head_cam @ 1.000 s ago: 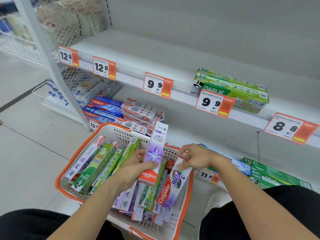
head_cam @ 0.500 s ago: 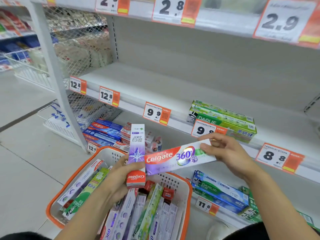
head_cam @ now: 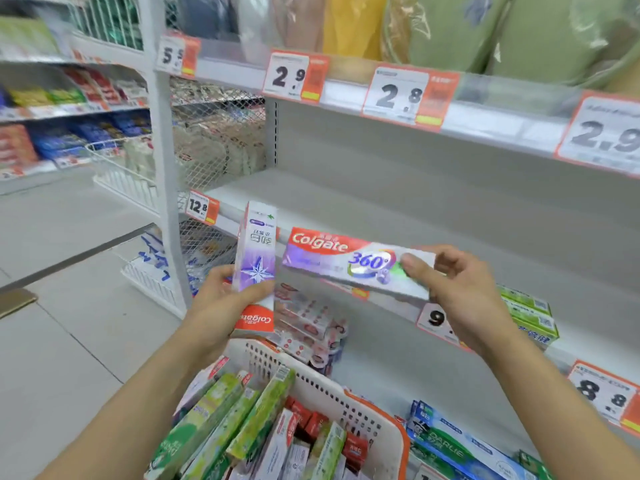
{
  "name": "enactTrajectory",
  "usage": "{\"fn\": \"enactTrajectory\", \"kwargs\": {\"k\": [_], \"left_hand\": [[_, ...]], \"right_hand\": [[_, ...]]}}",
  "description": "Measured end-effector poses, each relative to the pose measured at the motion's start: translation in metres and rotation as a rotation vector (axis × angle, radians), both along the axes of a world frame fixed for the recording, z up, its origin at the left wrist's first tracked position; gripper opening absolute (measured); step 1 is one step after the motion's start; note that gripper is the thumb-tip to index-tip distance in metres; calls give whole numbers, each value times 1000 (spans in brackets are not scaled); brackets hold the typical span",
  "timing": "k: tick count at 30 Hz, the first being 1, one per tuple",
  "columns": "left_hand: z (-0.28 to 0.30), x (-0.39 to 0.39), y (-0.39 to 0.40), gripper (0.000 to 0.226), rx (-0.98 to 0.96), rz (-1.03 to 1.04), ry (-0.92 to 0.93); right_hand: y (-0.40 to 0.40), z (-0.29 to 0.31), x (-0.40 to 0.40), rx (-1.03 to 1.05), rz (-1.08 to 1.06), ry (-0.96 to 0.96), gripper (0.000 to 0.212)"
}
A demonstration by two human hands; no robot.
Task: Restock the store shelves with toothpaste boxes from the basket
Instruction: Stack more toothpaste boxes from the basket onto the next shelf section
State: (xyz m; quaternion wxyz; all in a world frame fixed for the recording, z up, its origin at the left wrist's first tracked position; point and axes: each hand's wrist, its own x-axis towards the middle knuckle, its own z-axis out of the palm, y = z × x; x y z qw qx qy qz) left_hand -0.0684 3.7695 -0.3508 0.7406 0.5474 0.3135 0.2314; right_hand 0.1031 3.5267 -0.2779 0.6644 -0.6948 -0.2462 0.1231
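Both hands have risen from the basket since a second ago, each bringing a box up to the middle shelf. The left hand grips a purple box held upright, its red Colgate end at the bottom, thumb across the front. The right hand pinches the right end of a Colgate 360 box, held lengthwise and sloping down to the right, its left end just beside the purple box. Both boxes hang in front of the shelf's edge, not resting on it. The basket sits below between the forearms, packed with green boxes and red ones. Green Darlie boxes lie on the shelf at the right, behind the right hand.
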Motion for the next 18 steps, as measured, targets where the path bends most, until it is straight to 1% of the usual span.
{"fn": "enactTrajectory", "kwargs": {"k": [3,5,8,10,12,14,18], "left_hand": [[-8,-2,17,55,80,106,25],[-11,-3,22,54,125,142,73],[-15,-3,25,56,124,157,105],[-16,-3,26,55,102,151,98],[-14,-3,28,51,88,151,88],[-11,-2,31,46,94,135,74],[-10,2,41,49,160,107,104]], "right_hand": [[58,15,18,100,-81,-50,27],[105,14,38,112,-149,-103,29],[171,-1,63,34,-218,-209,36],[203,-14,73,-42,-224,-220,39],[226,-29,82,-156,-161,-230,37],[239,-46,89,-276,-41,-216,36],[246,-63,97,-392,156,-165,38]]}}
